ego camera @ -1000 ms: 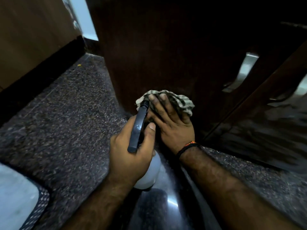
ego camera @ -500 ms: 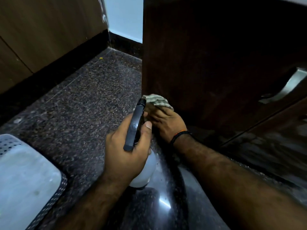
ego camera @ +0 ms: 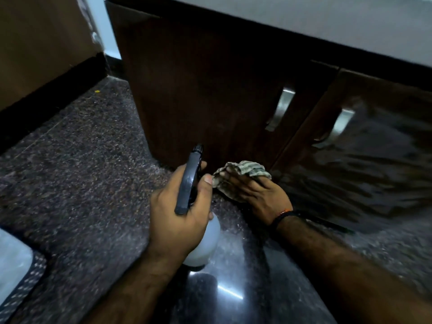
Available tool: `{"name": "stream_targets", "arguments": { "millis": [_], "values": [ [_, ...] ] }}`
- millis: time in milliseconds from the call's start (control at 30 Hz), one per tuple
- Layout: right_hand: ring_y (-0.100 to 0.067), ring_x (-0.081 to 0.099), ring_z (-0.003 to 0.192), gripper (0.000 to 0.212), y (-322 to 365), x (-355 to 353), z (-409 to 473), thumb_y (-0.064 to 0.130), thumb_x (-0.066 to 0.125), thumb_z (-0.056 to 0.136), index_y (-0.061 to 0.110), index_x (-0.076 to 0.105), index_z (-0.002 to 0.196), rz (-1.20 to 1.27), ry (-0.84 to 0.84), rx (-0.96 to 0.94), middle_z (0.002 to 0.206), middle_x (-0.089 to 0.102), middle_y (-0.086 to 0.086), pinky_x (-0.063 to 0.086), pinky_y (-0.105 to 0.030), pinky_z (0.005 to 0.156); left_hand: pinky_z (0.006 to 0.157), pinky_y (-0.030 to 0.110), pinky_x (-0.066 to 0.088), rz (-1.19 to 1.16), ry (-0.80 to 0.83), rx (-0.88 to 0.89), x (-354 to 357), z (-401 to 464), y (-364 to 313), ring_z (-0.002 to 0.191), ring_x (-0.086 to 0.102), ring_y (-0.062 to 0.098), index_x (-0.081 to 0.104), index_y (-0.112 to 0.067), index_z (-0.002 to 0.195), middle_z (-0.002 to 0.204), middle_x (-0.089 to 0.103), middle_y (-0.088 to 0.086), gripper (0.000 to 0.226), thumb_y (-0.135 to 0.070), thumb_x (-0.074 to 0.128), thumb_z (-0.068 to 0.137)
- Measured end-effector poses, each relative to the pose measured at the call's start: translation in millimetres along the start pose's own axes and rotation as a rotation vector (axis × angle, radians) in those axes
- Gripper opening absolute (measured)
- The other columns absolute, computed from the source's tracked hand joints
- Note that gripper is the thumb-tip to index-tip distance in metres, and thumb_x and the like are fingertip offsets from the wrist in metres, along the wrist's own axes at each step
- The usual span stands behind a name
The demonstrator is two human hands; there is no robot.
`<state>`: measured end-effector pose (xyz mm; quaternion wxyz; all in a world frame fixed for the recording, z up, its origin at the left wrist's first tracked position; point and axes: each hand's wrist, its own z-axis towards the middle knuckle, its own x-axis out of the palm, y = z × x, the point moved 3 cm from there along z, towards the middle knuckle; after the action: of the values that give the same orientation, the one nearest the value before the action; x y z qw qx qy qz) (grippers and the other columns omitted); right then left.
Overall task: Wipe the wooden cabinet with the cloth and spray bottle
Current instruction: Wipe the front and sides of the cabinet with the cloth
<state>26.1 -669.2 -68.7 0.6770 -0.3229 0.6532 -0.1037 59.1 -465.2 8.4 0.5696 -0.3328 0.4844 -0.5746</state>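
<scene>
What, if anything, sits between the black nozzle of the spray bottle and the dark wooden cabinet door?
Nothing visible does. The left hand grips the white spray bottle with the black trigger head, nozzle aimed at the dark wooden cabinet. The right hand presses the checked cloth low, right of the nozzle's line.

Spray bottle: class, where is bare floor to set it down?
Free: the speckled floor between the dark skirting and the cabinet. Crowded: the cabinet's foot, where both hands, spray bottle and cloth meet.

A dark speckled granite floor (ego camera: 77, 174) bears the wooden cabinet (ego camera: 205, 90).
</scene>
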Motion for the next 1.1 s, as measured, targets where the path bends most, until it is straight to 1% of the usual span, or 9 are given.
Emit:
{"name": "stream_targets", "arguments": {
  "millis": [100,233,300,433,533,667,833,1033,1100],
  "values": [
    [-0.005,0.028,0.148,0.064,-13.2,-1.3,-19.5,0.017,0.025,0.096,0.035,0.024,0.157,0.012,-0.019,0.051,0.164,0.019,0.015,0.028,-0.027,0.116,0.059,0.018,0.056,-0.007,0.034,0.015,15.3,-6.4,-12.9,0.05,0.072,0.01,0.067,-0.039,0.118,0.059,0.07,-0.007,0.026,-0.048,0.059,0.096],
    [-0.008,0.04,0.143,0.066,-35.9,-18.9,-34.5,0.011,0.032,0.088,0.026,0.026,0.152,0.092,-0.152,0.152,0.161,0.03,0.01,0.025,-0.027,0.101,0.06,0.017,0.056,-0.009,0.05,0.043,26.5,-12.1,-29.4,0.051,0.073,0.011,0.068,-0.039,0.119,0.058,0.071,-0.006,0.027,-0.05,0.058,0.096],
    [-0.009,0.04,0.144,0.07,-47.3,-30.3,-36.8,0.009,0.034,0.085,0.024,0.032,0.153,0.125,-0.214,0.204,0.161,0.031,0.009,0.027,-0.027,0.099,0.06,0.017,0.056,-0.017,0.064,0.055,30.1,-13.3,-38.2,0.051,0.073,0.012,0.067,-0.04,0.119,0.058,0.071,-0.005,0.026,-0.05,0.058,0.096],
    [-0.011,0.018,0.153,0.079,-65.0,-54.0,-39.2,0.007,0.048,0.086,0.022,0.024,0.16,0.12,-0.286,0.321,0.167,0.017,0.006,0.023,-0.029,0.111,0.059,0.014,0.054,-0.042,0.083,0.082,35.8,-13.9,-56.7,0.051,0.072,0.012,0.067,-0.038,0.118,0.06,0.071,-0.008,0.025,-0.046,0.058,0.096],
    [-0.013,0.011,0.155,0.083,-69.7,-66.7,-45.2,0.007,0.055,0.088,0.018,0.018,0.161,0.08,-0.277,0.34,0.169,0.012,0.002,0.018,-0.031,0.12,0.058,0.014,0.054,-0.039,0.102,0.137,33.9,-14.6,-71.6,0.05,0.072,0.011,0.066,-0.042,0.117,0.059,0.07,-0.005,0.021,-0.044,0.058,0.098],
    [-0.014,0.005,0.155,0.078,-76.5,-84.5,-56.2,0.006,0.05,0.092,0.015,0.015,0.162,-0.055,-0.328,0.347,0.17,0.008,0.001,-0.002,-0.034,0.124,0.058,0.013,0.054,-0.028,0.118,0.177,27.0,-15.5,-83.4,0.051,0.072,0.009,0.064,-0.04,0.121,0.059,0.07,-0.005,0.024,-0.045,0.057,0.098],
    [-0.027,0.008,0.156,0.063,-108.3,-116.4,-63.7,0.005,0.025,0.098,0.012,0.023,0.16,0.009,-0.486,0.493,0.169,0.011,-0.011,0.007,-0.045,0.126,0.058,0.02,0.057,-0.04,0.131,0.181,34.1,-15.8,-96.7,0.051,0.072,0.01,0.065,-0.039,0.121,0.057,0.07,-0.005,0.023,-0.044,0.058,0.099],
    [-0.023,0.009,0.156,0.065,-109.1,-127.1,-68.0,0.009,0.031,0.097,0.015,0.023,0.16,0.094,-0.491,0.51,0.169,0.012,-0.005,0.018,-0.043,0.12,0.055,0.045,0.059,-0.033,0.134,0.204,57.2,-19.5,-112.5,0.05,0.07,0.015,0.065,-0.035,0.114,0.056,0.066,0.002,0.019,-0.045,0.057,0.099],
    [-0.022,0.009,0.156,0.063,-109.3,-128.5,-67.1,0.01,0.031,0.099,0.016,0.023,0.161,0.115,-0.514,0.521,0.169,0.013,-0.005,0.019,-0.044,0.121,0.054,0.045,0.058,-0.015,0.147,0.206,61.8,-22.6,-113.8,0.049,0.07,0.015,0.065,-0.035,0.111,0.057,0.066,0.003,0.018,-0.046,0.057,0.099]
  ]
}}
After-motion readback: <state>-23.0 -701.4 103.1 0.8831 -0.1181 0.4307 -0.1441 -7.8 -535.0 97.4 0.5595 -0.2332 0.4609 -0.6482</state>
